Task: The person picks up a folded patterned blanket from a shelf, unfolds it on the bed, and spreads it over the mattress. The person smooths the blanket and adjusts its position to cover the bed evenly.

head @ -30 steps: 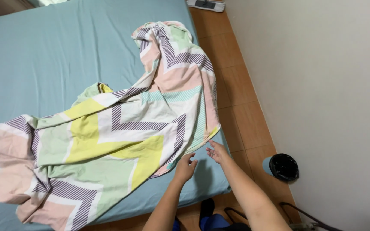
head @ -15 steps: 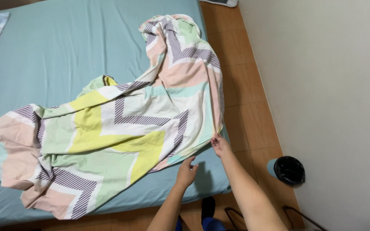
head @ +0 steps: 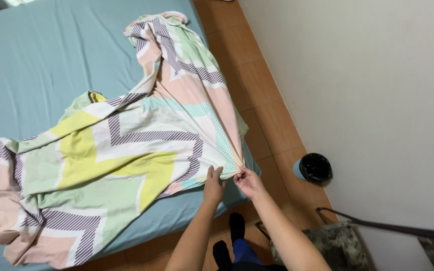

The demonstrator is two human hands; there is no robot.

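While both arms reach in from the near edge of the head view, the left hand (head: 213, 186) lies on the near right corner of a patterned bedsheet (head: 126, 150), its fingers curled over the cloth's edge and gripping it. Just to its right, the right hand (head: 247, 181) pinches the same corner of the sheet between thumb and fingertips, closed on a small fold of fabric; the two hands sit just beside each other, almost touching. That sheet, printed with zigzag bands of pale green, yellow, pink, white and striped purple, is spread loosely and rumpled across a bed covered in plain teal fabric (head: 51, 60). Its bulk fans out to the left and near side, reaching the left edge of the view, while a long narrower part runs away toward the far right corner of the bed, ending in a bunched heap. To the right of the bed lies a floor of brown tiles (head: 262, 95), bounded farther right by a pale wall (head: 367, 90). On those tiles, near the wall and right of the hands, stands a small round container with a black top (head: 314, 168). Below the hands, the person's dark-socked feet (head: 229, 241) show on the floor beside a mottled dark mat (head: 327, 246).
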